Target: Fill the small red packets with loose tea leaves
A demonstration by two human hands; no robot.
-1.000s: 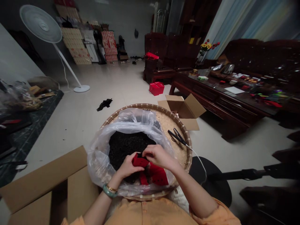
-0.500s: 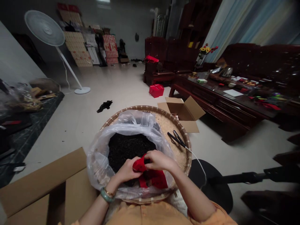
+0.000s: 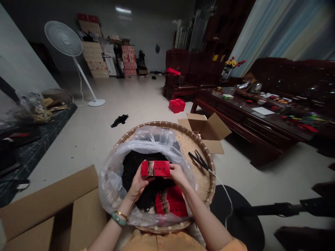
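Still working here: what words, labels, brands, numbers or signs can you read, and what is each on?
No text is clear enough to quote.
Held red packet: a row of dark characters, too small and blurred to read.
Red packaging below it: dark characters, too small to read.
Stacked cartons at the back: printed, too blurred to read.
Green-and-white box: any print is too small.

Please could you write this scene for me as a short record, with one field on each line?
Left hand: left hand holds one end of a red packet
Right hand: right hand holds its other end
Below the hands: open plastic bag with dark loose material
Near side of bag: more red packaging
Under bag: round woven tray
On tray, right: black corded tool
Beyond tray: open cardboard box
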